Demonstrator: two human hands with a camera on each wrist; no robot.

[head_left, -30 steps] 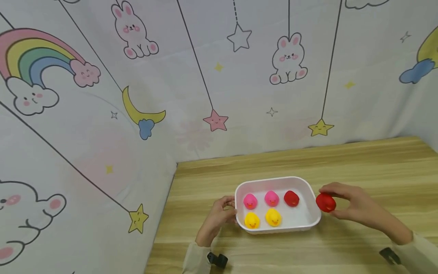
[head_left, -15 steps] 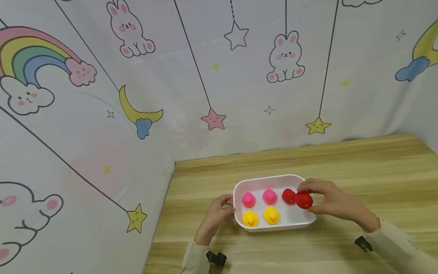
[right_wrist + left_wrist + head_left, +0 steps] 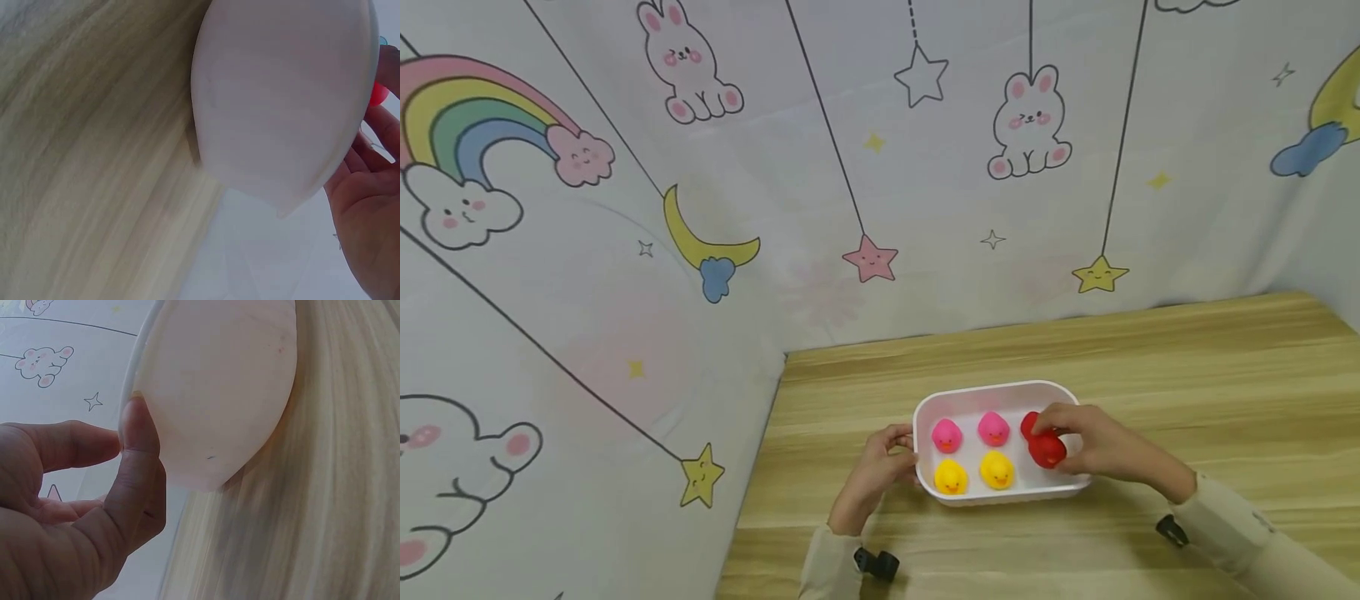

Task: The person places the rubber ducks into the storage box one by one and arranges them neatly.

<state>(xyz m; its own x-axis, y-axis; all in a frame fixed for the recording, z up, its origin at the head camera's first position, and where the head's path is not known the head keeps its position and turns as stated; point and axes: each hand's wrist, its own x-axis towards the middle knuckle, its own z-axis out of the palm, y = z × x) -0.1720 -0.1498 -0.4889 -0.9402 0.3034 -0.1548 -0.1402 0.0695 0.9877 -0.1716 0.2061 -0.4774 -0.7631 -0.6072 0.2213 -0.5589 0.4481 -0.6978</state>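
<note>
A white plastic tray (image 3: 1022,496) holds several toy ducks. Pink ducks (image 3: 947,436) sit at its back left, with yellow ducks (image 3: 951,477) in front of them. My left hand (image 3: 878,462) pinches the tray's left rim between thumb and fingers, as the left wrist view shows the hand (image 3: 115,500) at the tray's edge (image 3: 219,394). Inside the right end, my right hand (image 3: 1101,442) grips a red duck (image 3: 1047,451) against or just in front of another red duck (image 3: 1028,420), which it partly covers. In the right wrist view, the tray wall (image 3: 281,100) hides most of the held duck (image 3: 378,94).
The tray stands on a wood-grain table (image 3: 1225,375). Behind and to the left hangs a white cloth (image 3: 940,200) printed with rabbits, stars and a rainbow. Dark wrist devices (image 3: 877,566) sit at both sleeves.
My right hand has carried the red duck leftward from beyond the tray's right rim and down into its right end. The left hand has stayed on the left rim.
</note>
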